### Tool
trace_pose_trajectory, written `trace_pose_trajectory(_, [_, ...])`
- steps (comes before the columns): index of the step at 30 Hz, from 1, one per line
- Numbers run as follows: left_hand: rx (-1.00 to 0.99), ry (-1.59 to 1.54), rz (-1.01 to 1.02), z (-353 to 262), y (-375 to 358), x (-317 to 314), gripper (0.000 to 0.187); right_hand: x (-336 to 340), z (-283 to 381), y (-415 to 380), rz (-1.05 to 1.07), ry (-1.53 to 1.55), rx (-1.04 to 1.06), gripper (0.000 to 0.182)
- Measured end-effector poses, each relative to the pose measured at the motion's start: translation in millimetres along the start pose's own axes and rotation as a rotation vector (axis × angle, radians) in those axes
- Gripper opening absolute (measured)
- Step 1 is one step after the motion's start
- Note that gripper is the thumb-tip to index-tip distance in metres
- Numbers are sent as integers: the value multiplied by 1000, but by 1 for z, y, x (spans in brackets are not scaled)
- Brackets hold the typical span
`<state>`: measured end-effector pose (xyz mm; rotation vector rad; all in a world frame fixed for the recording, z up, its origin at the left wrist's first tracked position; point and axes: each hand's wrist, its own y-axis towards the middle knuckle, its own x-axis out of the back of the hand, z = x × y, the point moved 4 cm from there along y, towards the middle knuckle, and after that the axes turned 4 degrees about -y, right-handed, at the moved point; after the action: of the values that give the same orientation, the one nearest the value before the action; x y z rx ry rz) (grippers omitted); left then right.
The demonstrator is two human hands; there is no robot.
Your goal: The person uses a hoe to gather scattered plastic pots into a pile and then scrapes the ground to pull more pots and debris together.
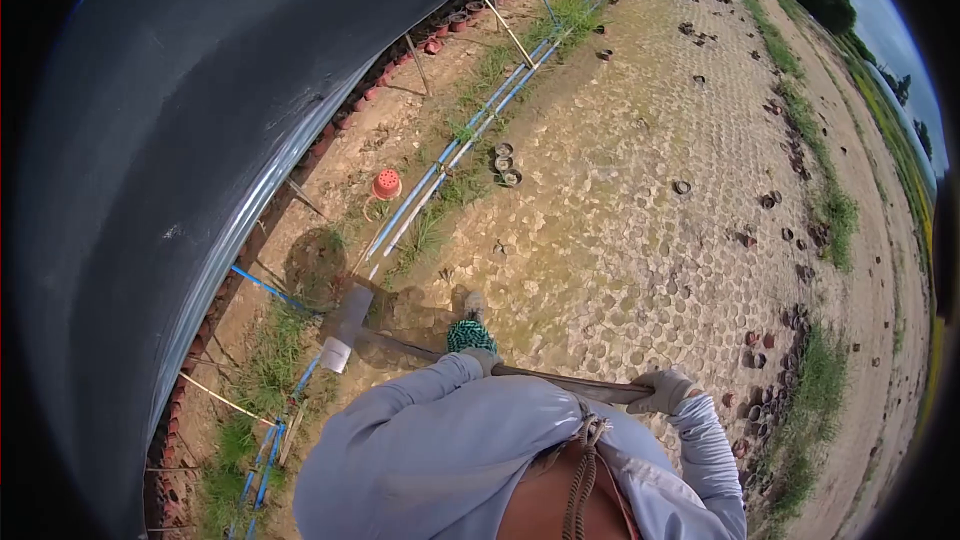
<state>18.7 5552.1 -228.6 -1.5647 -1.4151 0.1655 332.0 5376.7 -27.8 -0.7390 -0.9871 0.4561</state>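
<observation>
Both my gloved hands closed on one sledgehammer: right hand [662,390] at the handle's end, left hand [476,345] mid-handle. Hammer head [345,325] hangs low over the dirt, beside the black sheeting [150,160]. Farther: one orange pot [386,184], three dark pots [505,165] clustered, two blue pipes [470,135] running away.

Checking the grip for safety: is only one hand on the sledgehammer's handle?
No: both gloved hands grip the sledgehammer, the left hand nearer its head and the right hand at the handle's far end.
</observation>
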Motion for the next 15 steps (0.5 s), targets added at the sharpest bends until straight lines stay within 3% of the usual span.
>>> trace_pose_trajectory(3, [29, 82, -46, 22, 38, 58, 63, 17, -6, 41, -58, 191, -35, 54])
trace_pose_trajectory(5, [-55, 49, 123, 49, 69, 105, 63, 38, -1, 76, -99, 391, -19, 52])
trace_pose_trajectory(8, [-83, 150, -7, 83, 88, 184, 59, 57, -9, 151, -147, 656, -39, 57])
trace_pose_trajectory(10, [-81, 206, -17, 88, 66, 262, 56, 82, 12, 182, -223, 656, -54, 58])
trace_pose_trajectory(15, [96, 275, -73, 190, 89, 384, 48, 171, 108, 288, -148, 842, -31, 54])
